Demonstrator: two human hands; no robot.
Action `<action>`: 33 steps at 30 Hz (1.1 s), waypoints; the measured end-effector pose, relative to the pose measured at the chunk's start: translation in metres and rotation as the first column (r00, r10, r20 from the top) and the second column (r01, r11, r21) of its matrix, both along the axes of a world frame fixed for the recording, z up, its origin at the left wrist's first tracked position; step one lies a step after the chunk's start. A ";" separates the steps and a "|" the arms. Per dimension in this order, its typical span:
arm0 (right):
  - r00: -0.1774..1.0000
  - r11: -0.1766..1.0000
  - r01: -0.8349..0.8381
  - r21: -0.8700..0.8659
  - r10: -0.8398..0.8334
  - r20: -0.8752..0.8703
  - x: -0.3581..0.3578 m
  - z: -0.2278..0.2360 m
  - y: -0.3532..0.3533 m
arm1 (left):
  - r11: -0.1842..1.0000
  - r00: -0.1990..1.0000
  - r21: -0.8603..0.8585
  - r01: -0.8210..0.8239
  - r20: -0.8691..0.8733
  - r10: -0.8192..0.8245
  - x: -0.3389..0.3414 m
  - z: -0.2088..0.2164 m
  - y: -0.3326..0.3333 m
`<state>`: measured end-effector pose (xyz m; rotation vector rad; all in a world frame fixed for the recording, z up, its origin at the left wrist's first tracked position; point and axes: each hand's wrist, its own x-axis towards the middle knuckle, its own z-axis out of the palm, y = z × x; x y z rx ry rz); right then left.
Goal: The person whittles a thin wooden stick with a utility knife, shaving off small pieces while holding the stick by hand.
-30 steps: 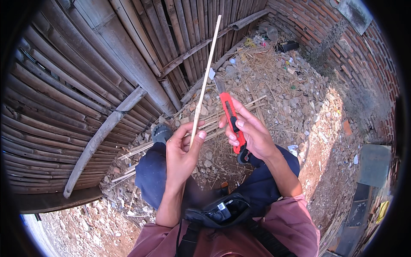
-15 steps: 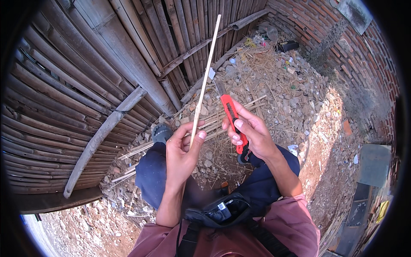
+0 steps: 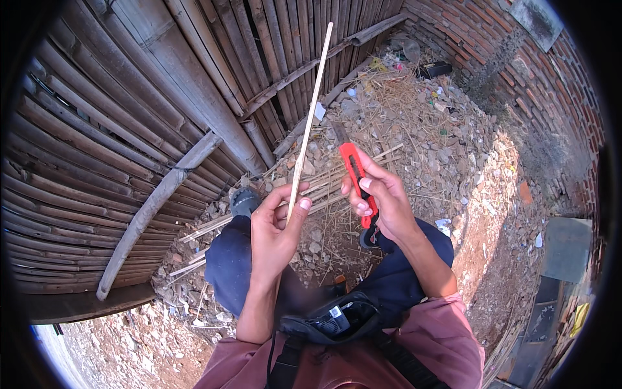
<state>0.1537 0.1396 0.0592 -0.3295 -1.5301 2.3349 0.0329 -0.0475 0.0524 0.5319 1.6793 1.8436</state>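
Observation:
Between the thumb and fingers of my left hand [image 3: 275, 220] stands a long, thin bamboo strip [image 3: 311, 115], pale and slightly tilted to the right at its top. Its lower end runs down behind my palm and wrist. My right hand [image 3: 386, 200] is wrapped round a red utility knife [image 3: 354, 166], thumb on its side. The knife's blade [image 3: 340, 134] points up and a little left, apart from the strip. On the ground beyond both hands lie several more bamboo strips [image 3: 327, 183].
A bamboo-slat wall [image 3: 97, 149] with a pole brace [image 3: 159, 211] rises at the left. Rubble and dry straw [image 3: 402, 97] cover the ground ahead, up to a brick wall [image 3: 544, 97] at the right. An open black pouch [image 3: 334, 319] sits at my waist.
My right hand has shifted slightly to the right with the utility knife, so the blade is a little farther from the strip. My left hand and the strip look almost still.

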 end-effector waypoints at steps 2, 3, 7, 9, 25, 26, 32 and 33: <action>1.000 1.000 0.024 -0.016 -0.024 -0.002 0.001 -0.001 0.000 | 1.000 1.000 0.006 0.003 0.002 -0.003 0.000 -0.001 0.000; 0.999 0.999 0.036 -0.025 -0.036 -0.003 0.002 -0.002 0.000 | 1.000 1.000 0.010 -0.001 -0.008 0.001 0.000 -0.001 0.001; 0.998 0.996 0.053 -0.077 -0.051 0.036 0.000 0.000 -0.002 | 1.000 0.999 0.017 -0.012 -0.032 0.013 0.001 -0.003 0.002; 0.997 0.994 0.064 -0.085 -0.061 0.037 0.000 -0.002 -0.002 | 1.000 0.999 0.017 -0.010 -0.036 0.011 0.002 -0.003 0.002; 0.989 0.975 -0.125 -0.181 0.108 -0.102 -0.002 0.004 0.007 | 1.000 1.000 0.016 -0.010 -0.030 0.010 0.001 -0.002 0.002; 0.989 0.987 -0.121 -0.106 0.111 -0.097 -0.004 0.003 0.006 | 1.000 0.999 0.016 -0.013 -0.031 0.013 0.000 -0.003 0.001; 0.991 0.990 -0.132 -0.039 0.130 -0.042 -0.003 0.012 0.003 | 1.000 0.999 0.008 -0.011 -0.042 0.012 0.000 -0.003 0.002; 0.991 0.990 -0.131 -0.044 0.130 -0.025 -0.003 0.013 0.002 | 1.000 0.999 0.008 -0.014 -0.038 0.014 0.001 -0.003 0.002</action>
